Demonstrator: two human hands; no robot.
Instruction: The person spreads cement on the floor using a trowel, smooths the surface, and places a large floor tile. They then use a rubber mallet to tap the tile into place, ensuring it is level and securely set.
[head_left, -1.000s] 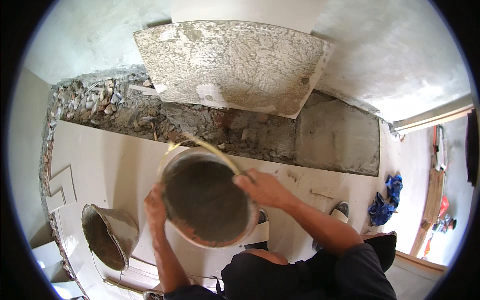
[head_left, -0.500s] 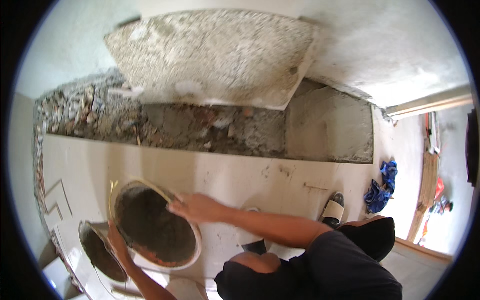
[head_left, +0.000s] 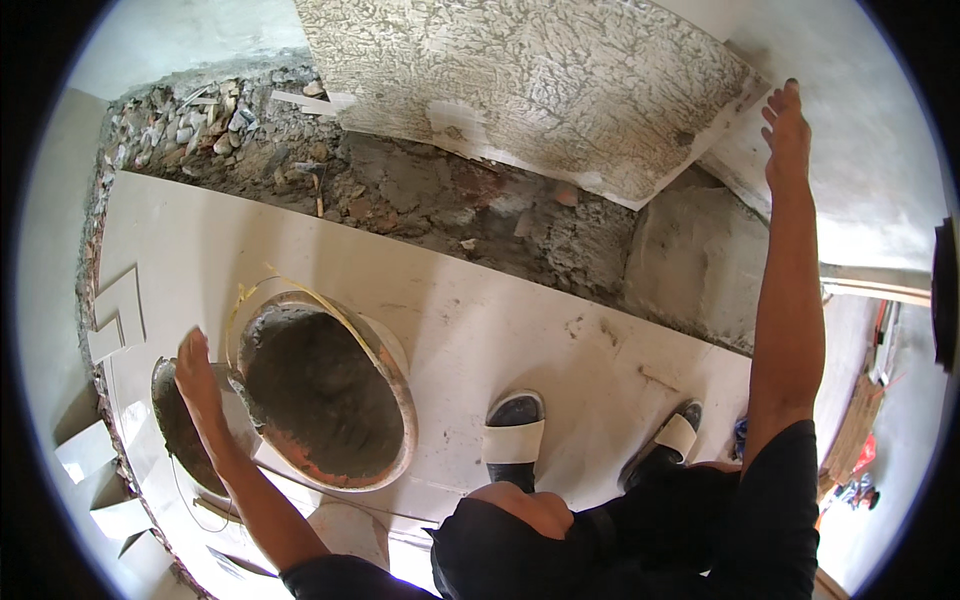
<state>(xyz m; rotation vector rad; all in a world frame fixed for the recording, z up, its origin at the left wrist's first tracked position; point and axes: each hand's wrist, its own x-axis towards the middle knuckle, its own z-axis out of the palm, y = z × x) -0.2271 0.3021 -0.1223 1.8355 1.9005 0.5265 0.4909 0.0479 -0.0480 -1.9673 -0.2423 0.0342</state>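
My right hand (head_left: 787,130) reaches up at the right, fingers apart and holding nothing. It is close to the pale wall, just past the corner of a large tile (head_left: 560,90) whose mortar-streaked back faces me. My left hand (head_left: 199,380) is over a smaller bucket (head_left: 180,430) at the left; its fingers are too foreshortened to show if they grip anything. Right beside it stands a big round bucket (head_left: 405,425) of wet grey mortar (head_left: 320,390). The bucket's thin yellow handle (head_left: 335,310) stands up over the rim, with neither hand on it.
Behind the pale tiled floor (head_left: 480,320) runs a sunken strip of rubble and rough mortar (head_left: 410,180). A smoother grey mortar bed (head_left: 690,255) fills its right end. My sandalled feet (head_left: 515,430) are right of the buckets. Tile offcuts (head_left: 120,305) lie far left.
My right hand has let go of the big bucket's handle and swung far right. My left hand has lifted from between the buckets. The view has turned, and the tile appears higher and farther right.
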